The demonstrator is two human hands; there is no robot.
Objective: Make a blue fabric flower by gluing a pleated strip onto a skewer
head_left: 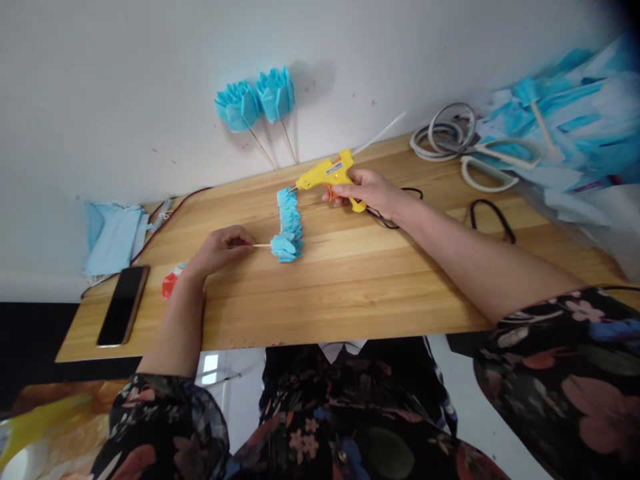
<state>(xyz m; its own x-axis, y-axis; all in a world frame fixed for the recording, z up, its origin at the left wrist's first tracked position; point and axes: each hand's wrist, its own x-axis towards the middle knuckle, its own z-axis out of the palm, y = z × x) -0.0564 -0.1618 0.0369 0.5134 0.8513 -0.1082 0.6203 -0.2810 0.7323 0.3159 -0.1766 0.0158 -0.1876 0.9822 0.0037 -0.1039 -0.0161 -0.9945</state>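
Note:
My left hand pinches the end of a thin wooden stick lying level over the table. At the stick's other end is a blue ruffled flower piece, joined to a pleated blue strip that runs away from me toward the wall. My right hand is wrapped round the handle of a yellow glue gun, fingers near its orange trigger. The gun's nozzle points left and meets the far end of the strip. A clear glue stick juts from its back.
Two blue flowers on sticks lean against the wall. Scissors, tape rolls and blue sheets are at the right. At the left are folded masks, a phone and a red wrapper.

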